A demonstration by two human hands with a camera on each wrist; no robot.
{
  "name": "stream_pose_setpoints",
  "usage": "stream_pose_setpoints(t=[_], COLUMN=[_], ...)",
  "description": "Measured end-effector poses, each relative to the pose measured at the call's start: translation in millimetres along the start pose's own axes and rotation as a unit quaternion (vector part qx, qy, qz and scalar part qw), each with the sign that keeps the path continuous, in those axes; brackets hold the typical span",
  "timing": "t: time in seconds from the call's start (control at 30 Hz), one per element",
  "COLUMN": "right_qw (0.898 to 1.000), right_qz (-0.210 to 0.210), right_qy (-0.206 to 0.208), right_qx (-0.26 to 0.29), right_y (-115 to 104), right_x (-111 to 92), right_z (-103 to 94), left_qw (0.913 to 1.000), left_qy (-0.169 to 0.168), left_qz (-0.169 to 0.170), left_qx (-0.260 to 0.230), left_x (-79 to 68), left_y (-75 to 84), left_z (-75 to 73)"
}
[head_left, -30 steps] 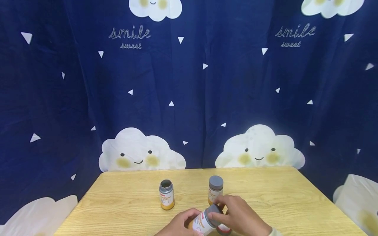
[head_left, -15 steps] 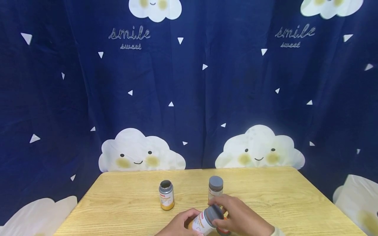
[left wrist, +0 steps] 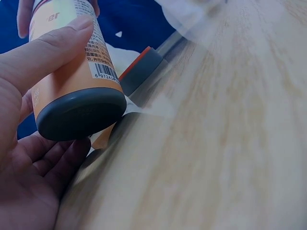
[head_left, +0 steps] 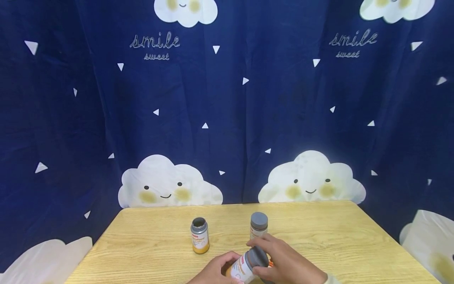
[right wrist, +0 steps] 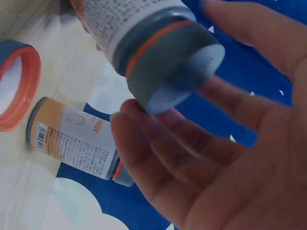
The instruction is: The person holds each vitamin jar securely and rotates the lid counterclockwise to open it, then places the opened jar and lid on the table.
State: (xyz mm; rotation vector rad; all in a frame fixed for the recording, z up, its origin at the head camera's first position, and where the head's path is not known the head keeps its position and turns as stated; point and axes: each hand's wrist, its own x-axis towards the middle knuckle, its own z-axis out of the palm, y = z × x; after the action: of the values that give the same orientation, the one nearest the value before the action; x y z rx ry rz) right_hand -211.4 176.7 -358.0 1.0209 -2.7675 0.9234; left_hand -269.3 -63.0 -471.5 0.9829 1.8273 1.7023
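My left hand point(head_left: 217, 270) grips a supplement bottle point(head_left: 240, 270) with a white and orange label, tilted toward the right. In the left wrist view its thumb lies across the label, above the dark base. The bottle's grey cap point(head_left: 257, 257) sits on its neck, with an orange ring at the lower edge in the right wrist view. My right hand point(head_left: 283, 258) has its fingers and thumb curled round this cap, fingertips at its side. A loose grey cap with an orange inside point(right wrist: 29, 91) lies on the table behind the right hand, mostly hidden in the head view.
An uncapped bottle point(head_left: 200, 240) stands upright on the wooden table point(head_left: 149, 240), left of the hands. Just beyond the right hand stands a capped bottle point(head_left: 259, 227), its lower part hidden. A blue curtain point(head_left: 227, 98) with clouds hangs behind the table.
My right hand has shifted and turned slightly round the cap, its fingers spreading farther over it. The loose cap is now more hidden behind that hand. The left hand and bottle stay nearly still.
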Motion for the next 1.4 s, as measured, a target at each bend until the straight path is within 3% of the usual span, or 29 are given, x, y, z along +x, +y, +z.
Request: stream_pose_setpoints(t=[0.1,0.2,0.4,0.53,0.97,1.17,1.4], right_qw=[0.999,0.996,0.988,0.983,0.994,0.996,0.998], right_qz=[0.003,0.034,0.106,0.123,0.088,0.071,0.051], right_qy=[0.045,0.078,0.088,0.099,0.063,0.042,0.028], right_qx=[-0.018,-0.025,-0.064,-0.096,-0.025,0.02,-0.001], right_y=[-0.5,-2.3,-3.4,-2.9,0.9,0.6,1.3], right_x=[1.7,4.1,6.4,6.1,5.3,5.2,4.4], right_z=[5.4,10.1,14.6,16.6,14.0,10.9,7.6], left_qw=[1.0,1.0,1.0,1.0,0.9998,1.0,1.0], left_qy=[-0.001,0.001,0.001,0.001,0.003,0.001,0.001], left_qz=[0.005,0.003,-0.003,-0.003,-0.02,-0.009,-0.006], left_qx=[0.002,0.006,0.007,0.006,-0.004,-0.003,-0.002], left_x=[0.3,0.8,1.9,2.0,1.1,1.6,1.6], left_y=[0.0,-0.4,-2.0,-2.7,-1.4,-2.3,-2.7], left_z=[-0.1,-0.3,-0.9,-1.0,-0.4,-0.5,-0.6])
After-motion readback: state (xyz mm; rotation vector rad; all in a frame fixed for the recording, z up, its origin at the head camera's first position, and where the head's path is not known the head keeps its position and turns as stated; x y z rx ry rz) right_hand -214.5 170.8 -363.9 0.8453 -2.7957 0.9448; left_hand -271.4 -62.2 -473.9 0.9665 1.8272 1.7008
